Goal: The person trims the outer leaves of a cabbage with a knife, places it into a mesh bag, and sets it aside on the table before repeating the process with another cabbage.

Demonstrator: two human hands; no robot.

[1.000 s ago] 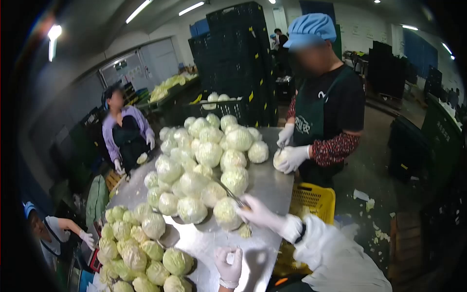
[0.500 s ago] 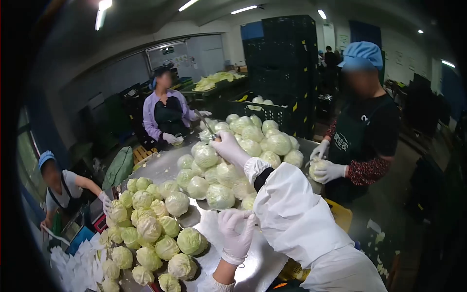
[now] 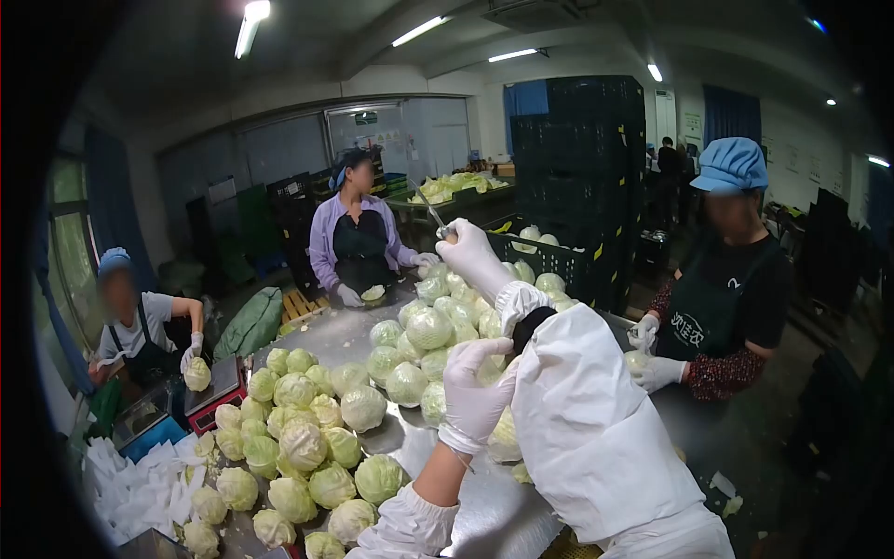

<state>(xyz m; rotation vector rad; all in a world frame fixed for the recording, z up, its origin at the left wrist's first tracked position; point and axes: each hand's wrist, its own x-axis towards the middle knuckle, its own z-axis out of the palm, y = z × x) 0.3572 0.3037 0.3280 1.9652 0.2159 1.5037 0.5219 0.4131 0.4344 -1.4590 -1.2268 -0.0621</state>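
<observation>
My right hand (image 3: 477, 259), gloved in white, is raised over the heap of wrapped cabbages. Its fingers are closed round the handle of a knife (image 3: 428, 205), whose blade points up and to the left. Lower down, my left hand (image 3: 477, 391), also gloved, has its thumb and fingers curved and apart, with nothing visible between them. It is in front of the wrapped cabbages (image 3: 430, 328), close to my right sleeve. Unwrapped cabbages (image 3: 303, 445) lie piled on the metal table (image 3: 410, 445) to the left of my left hand.
Across the table a person (image 3: 358, 228) touches cabbages. At the right another person (image 3: 722, 279) handles one. A third (image 3: 144, 317) at the left grips a cabbage near a scale (image 3: 212, 384). Dark crates (image 3: 582, 168) stand stacked behind, and white scraps (image 3: 140, 489) lie at left.
The view has shifted. My right hand has risen with the knife, and my left hand has come up closer to my right sleeve. The left person's hand has lifted a cabbage off the pile.
</observation>
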